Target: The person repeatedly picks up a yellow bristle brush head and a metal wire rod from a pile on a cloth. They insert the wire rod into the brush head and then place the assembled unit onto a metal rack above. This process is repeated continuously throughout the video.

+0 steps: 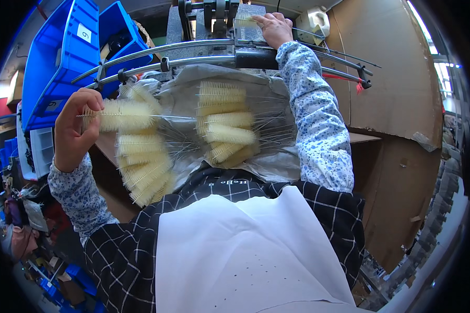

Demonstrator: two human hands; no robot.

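Observation:
My left hand (78,125) pinches the end of a cream bristle brush (122,115) with a thin wire stem, held level above a fanned pile of similar brushes (143,164) at the left of the cloth. A second stack of brushes (227,128) lies in the middle, its wire stems pointing right. Beyond the metal rails, my right hand (275,28) reaches up to the machine (214,21). Its fingers are closed at the end of another pale bristle brush (244,21), which is partly hidden by the machine's parts.
Two parallel metal rails (193,60) cross in front of the machine. Blue bins (78,57) stand at the left. A grey cloth (183,96) covers the work surface. Cardboard sheets (386,68) stand at the right, with a white plastic jug (314,23) near them.

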